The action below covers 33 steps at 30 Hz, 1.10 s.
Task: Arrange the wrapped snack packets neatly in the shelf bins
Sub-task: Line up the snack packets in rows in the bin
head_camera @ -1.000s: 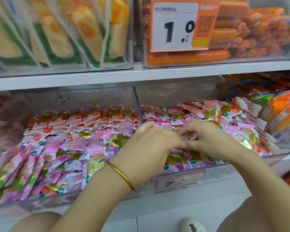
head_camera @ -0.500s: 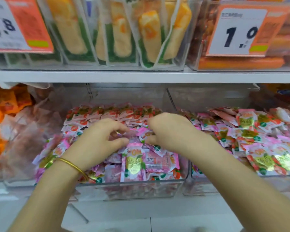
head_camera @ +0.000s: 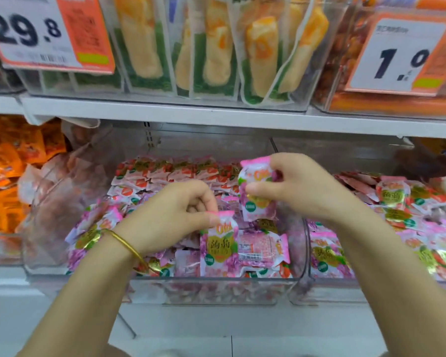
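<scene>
The white shelf (head_camera: 165, 114) runs right across, and more clear boxes of yellow and green packs (head_camera: 144, 47) stand on top of it. It looks like a shop, with two big price tags (head_camera: 49, 32) hanging off the top boxes. Under the shelf, clear bins stand side by side.

The middle bin (head_camera: 216, 292) is full of pink snack packets (head_camera: 165, 181). They lie in flat, tidy rows along its back edge and in a loose heap at its front edge. The right bin (head_camera: 332, 295) holds the same kind, all jumbled. The left bin (head_camera: 34, 253) holds pale pink bags, and orange packets (head_camera: 5, 176) lie past it.

Both hands are over the middle bin. The left hand (head_camera: 170, 215), with a gold bracelet (head_camera: 125, 244) on its wrist, pinches the top edge of a standing packet (head_camera: 218, 251) near the bin's front edge. The right hand (head_camera: 301, 186) grips a lifted packet (head_camera: 255, 194) in its fingertips, up above the heap and toward the bin's right wall.

The packets look small, light and puffy. The wrap is shiny, so it is probably crinkly and a bit slippery. The flat sealed edge at the top looks like the best place to pinch. Squeezing the soft middle might squash the snack inside. Being so light, they will likely slide or tip over if they are not leaned on each other.
</scene>
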Available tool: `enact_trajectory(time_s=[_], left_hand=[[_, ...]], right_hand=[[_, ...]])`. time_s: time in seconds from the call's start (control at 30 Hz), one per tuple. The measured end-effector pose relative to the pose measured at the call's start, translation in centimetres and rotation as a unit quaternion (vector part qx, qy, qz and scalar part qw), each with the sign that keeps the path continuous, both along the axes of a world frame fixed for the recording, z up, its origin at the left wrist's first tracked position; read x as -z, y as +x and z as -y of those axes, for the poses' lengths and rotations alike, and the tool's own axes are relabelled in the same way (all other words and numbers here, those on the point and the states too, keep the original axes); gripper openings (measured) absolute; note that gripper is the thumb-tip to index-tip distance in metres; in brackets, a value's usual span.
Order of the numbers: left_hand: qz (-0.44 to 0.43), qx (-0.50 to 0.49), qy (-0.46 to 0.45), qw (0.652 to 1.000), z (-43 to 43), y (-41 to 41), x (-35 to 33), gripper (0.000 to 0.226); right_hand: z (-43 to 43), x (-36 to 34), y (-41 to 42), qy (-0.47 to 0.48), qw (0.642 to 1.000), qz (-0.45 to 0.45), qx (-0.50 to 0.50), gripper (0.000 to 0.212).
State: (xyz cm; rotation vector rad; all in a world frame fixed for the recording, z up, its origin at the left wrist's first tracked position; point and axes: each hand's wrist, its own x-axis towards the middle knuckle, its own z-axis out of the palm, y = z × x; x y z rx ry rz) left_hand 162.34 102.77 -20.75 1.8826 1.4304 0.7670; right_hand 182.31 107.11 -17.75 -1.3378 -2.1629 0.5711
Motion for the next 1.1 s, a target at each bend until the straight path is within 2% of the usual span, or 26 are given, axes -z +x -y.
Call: enact_trajectory(time_s=[0.07, 0.1, 0.17, 0.27, 0.33, 0.37, 0.4, 0.43, 0.5, 0.53, 0.6, 0.7, 0.77, 0.83, 0.87, 0.93, 0.97, 1.0, 1.1], left_hand=[[0.069, -0.053, 0.023, 0.996, -0.1, -0.3, -0.2, 0.012], [0.100, -0.080, 0.035, 0.991, -0.2, -0.2, -0.4, 0.011], [0.173, -0.104, 0.037, 0.979, -0.3, 0.5, -0.6, 0.011], [0.261, -0.097, 0.012, 0.960, -0.5, 2.0, -0.8, 0.010], [0.248, -0.103, 0.025, 0.963, -0.7, 2.6, -0.7, 0.003], [0.206, -0.111, 0.040, 0.972, -1.0, 2.6, -0.5, 0.005], [0.119, -0.114, 0.059, 0.985, -1.3, 2.4, -0.1, 0.013], [-0.007, -0.104, 0.071, 0.992, -1.6, 2.2, 0.5, 0.024], [-0.248, -0.052, 0.038, 0.967, -1.9, 2.4, 1.5, 0.053], [-0.317, -0.036, 0.009, 0.948, -1.9, 2.7, 1.8, 0.063], [-0.356, -0.031, -0.014, 0.934, -1.9, 3.4, 2.1, 0.069], [-0.331, -0.057, 0.050, 0.941, -2.3, 3.3, 2.0, 0.055], [-0.323, -0.078, 0.091, 0.939, -2.2, 3.2, 1.7, 0.037], [-0.313, -0.131, 0.180, 0.923, -1.9, 3.3, 1.5, 0.018], [-0.291, -0.164, 0.233, 0.913, -1.9, 3.5, 1.4, 0.013], [-0.230, -0.217, 0.297, 0.901, -1.9, 3.8, 0.8, 0.013], [-0.190, -0.236, 0.312, 0.901, -1.9, 4.1, 0.4, 0.017], [-0.143, -0.244, 0.309, 0.908, -1.8, 4.4, 0.0, 0.020], [0.055, -0.231, 0.232, 0.943, -1.6, 6.2, -0.9, 0.023]], right_hand=[[0.3, -0.2, 1.1, -0.064, 0.989, -0.132, -0.026, 0.055], [0.4, -0.1, 1.3, -0.099, 0.978, -0.175, -0.054, 0.066], [0.7, 0.4, 1.1, -0.135, 0.969, -0.185, -0.094, 0.082], [1.0, 1.4, 0.3, -0.132, 0.970, -0.173, -0.108, 0.068], [1.0, 1.5, 0.5, -0.126, 0.964, -0.213, -0.094, 0.043], [1.0, 1.5, 0.8, -0.126, 0.959, -0.240, -0.081, 0.031], [0.9, 1.4, 1.3, -0.128, 0.953, -0.267, -0.063, 0.021], [1.0, 1.3, 1.8, -0.130, 0.947, -0.292, -0.046, 0.016], [0.8, 1.0, 2.8, -0.130, 0.937, -0.323, -0.023, 0.019], [0.7, 1.0, 3.3, -0.133, 0.932, -0.336, -0.010, 0.024], [0.3, 1.1, 4.3, -0.150, 0.918, -0.366, 0.012, 0.041], [-0.4, 1.4, 6.4, -0.166, 0.892, -0.417, 0.058, 0.025], [-0.9, 1.7, 8.4, -0.159, 0.887, -0.422, 0.103, 0.031], [-1.6, 2.3, 10.5, -0.139, 0.899, -0.388, 0.147, 0.057], [-1.8, 2.5, 11.4, -0.125, 0.910, -0.353, 0.177, 0.079], [-2.8, 3.8, 13.4, -0.102, 0.925, -0.291, 0.223, 0.113], [-3.4, 4.6, 14.4, -0.097, 0.929, -0.268, 0.235, 0.116], [-3.4, 4.6, 14.6, -0.098, 0.933, -0.243, 0.248, 0.110], [-3.2, 3.9, 13.3, -0.102, 0.940, -0.164, 0.281, 0.070]])
